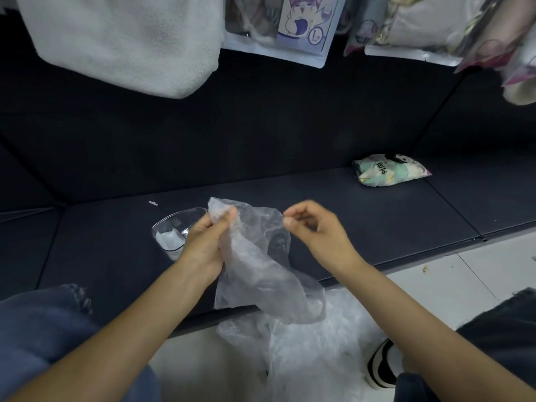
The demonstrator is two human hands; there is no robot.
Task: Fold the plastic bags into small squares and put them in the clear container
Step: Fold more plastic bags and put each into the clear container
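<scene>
Meanwhile both hands, left hand (207, 239) and right hand (313, 227), pinch a crumpled plastic bag (261, 265); far packaging (307, 21) reads "1".

Home living room: dark sofa (261, 126) (cushioned seat), white towel (124, 39), snack packets (304, 27), tiled floor (464, 274).

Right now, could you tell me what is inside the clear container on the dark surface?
The clear container holds something white and folded in its near end. The left hand covers its right side, so anything there is hidden.
</scene>
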